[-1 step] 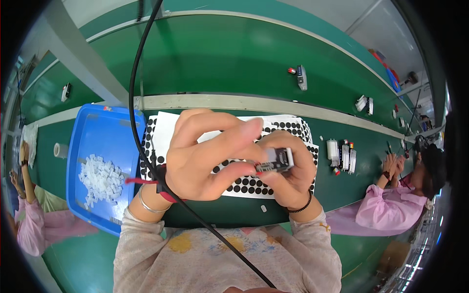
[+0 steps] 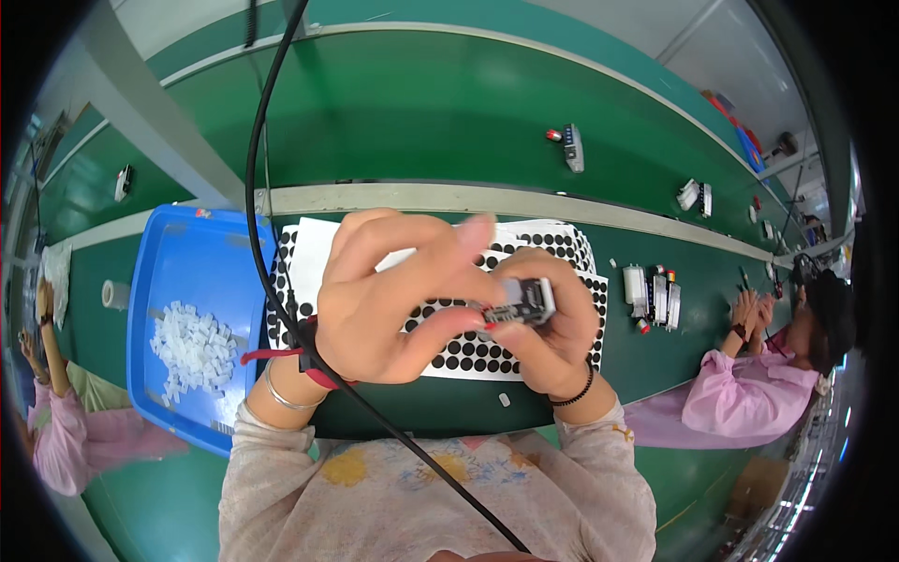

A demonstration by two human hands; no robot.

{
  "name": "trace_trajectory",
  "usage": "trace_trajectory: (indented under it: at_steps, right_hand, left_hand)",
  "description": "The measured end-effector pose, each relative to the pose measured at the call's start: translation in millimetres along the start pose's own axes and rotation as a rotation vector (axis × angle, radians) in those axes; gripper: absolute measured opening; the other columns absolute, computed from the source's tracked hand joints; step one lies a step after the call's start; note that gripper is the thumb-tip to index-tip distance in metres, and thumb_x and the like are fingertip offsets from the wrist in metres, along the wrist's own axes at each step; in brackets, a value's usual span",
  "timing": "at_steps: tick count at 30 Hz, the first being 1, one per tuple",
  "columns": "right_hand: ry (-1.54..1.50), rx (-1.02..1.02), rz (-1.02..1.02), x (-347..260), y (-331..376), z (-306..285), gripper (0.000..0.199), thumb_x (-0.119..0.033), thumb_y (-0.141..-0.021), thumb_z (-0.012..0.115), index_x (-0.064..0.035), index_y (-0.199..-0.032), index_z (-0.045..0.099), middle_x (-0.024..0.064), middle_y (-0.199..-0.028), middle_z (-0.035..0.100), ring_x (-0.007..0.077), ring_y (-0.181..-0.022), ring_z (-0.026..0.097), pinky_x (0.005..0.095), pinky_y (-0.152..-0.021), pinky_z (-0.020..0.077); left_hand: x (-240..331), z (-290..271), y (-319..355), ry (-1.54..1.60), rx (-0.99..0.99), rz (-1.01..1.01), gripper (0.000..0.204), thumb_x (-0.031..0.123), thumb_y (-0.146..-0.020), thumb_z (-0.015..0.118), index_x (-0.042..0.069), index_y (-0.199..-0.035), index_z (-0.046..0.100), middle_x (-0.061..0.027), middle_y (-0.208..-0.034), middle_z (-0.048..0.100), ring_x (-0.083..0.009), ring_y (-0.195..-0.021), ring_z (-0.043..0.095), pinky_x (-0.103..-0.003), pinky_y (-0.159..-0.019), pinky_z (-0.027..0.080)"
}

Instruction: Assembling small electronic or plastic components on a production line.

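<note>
In front of my chest, my right hand [image 2: 569, 323] curls round a small grey and black boxy device [image 2: 534, 302] with a light-coloured end. Its thumb presses along the near side of the device. My left hand [image 2: 375, 314] meets the device's left end with thumb and a fingertip pinched close together, while another finger sticks up and away. Whatever lies between those left fingertips is hidden. Under both hands are white sheets [image 2: 468, 363] carrying rows of black round dots.
At left, a blue tray [image 2: 187, 248] contains many small translucent white pieces [image 2: 194, 345]. Similar devices [image 2: 653, 295] stand grouped at right; another device [image 2: 572, 148] sits beyond the metal rail. A black cable [image 2: 255, 187] hangs across my left side. People in pink work at both sides.
The device has tilted slightly in my right hand, and both hands appear a little farther left. My grip looks the same.
</note>
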State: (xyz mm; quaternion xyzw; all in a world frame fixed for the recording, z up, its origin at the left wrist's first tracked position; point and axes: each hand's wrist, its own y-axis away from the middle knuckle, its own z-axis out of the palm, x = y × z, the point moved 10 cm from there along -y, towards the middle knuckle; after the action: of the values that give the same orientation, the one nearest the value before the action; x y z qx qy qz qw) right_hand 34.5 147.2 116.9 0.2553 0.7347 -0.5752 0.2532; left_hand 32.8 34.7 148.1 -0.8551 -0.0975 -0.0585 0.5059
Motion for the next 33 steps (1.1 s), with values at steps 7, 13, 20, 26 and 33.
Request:
trace_trajectory:
  at_steps: [7,13,20,26,33]
  right_hand:
    - [0.024,0.193,0.42,148.9,-36.3,-17.9,0.023,-0.018,-0.079,0.062,0.0003,-0.092,0.055,0.0077,-0.078,0.06,0.0118,-0.069,0.055,0.025,-0.062,0.0436]
    - [0.712,0.12,0.558,274.1,-79.7,-44.0,0.041,-0.034,-0.071,0.067,-0.002,-0.095,0.058,0.0186,-0.086,0.061,0.0317,-0.081,0.057,0.0384,-0.073,0.0464]
    - [1.781,-0.23,0.09,263.0,-99.2,-90.1,0.024,-0.023,-0.079,0.051,-0.0082,-0.097,0.059,0.0105,-0.097,0.058,0.0242,-0.098,0.051,0.0527,-0.088,0.033]
    - [1.994,-0.469,0.408,292.9,-72.0,-172.9,0.019,-0.014,-0.08,0.048,-0.0139,-0.082,0.067,0.0049,-0.08,0.064,0.0219,-0.083,0.059,0.0468,-0.076,0.0431]
    - [0.908,0.06,0.324,228.7,-62.6,-174.0,0.018,-0.009,-0.08,0.057,-0.0058,-0.098,0.058,0.0052,-0.085,0.063,0.0189,-0.083,0.06,0.0293,-0.071,0.0467]
  left_hand:
    - [-70.6,6.2,2.6,-0.272,-0.037,-0.325,0.06,0.012,-0.073,0.062,0.005,-0.128,0.04,-0.0061,-0.103,0.062,-0.0264,-0.101,0.049,-0.036,-0.084,0.038]
    - [-69.9,-21.0,2.3,-0.306,0.033,-0.325,0.052,0.008,-0.073,0.061,0.004,-0.123,0.046,-0.0122,-0.107,0.059,-0.0293,-0.102,0.05,-0.037,-0.086,0.039]
    - [-74.6,-20.3,6.9,-0.359,-0.031,-0.312,0.036,0.011,-0.073,0.062,0.006,-0.108,0.056,-0.0099,-0.095,0.059,-0.0282,-0.093,0.053,-0.037,-0.077,0.042]
    - [-84.6,7.9,21.8,-0.348,-0.195,-0.424,0.006,0.009,-0.073,0.062,0.006,-0.079,0.06,-0.0073,-0.073,0.059,-0.0259,-0.069,0.054,-0.035,-0.061,0.043]
    - [-103.4,76.1,71.4,-0.585,-0.405,-0.444,0.014,0.008,-0.067,0.062,0.011,-0.08,0.066,-0.0009,-0.078,0.058,-0.0175,-0.076,0.057,-0.027,-0.063,0.048]
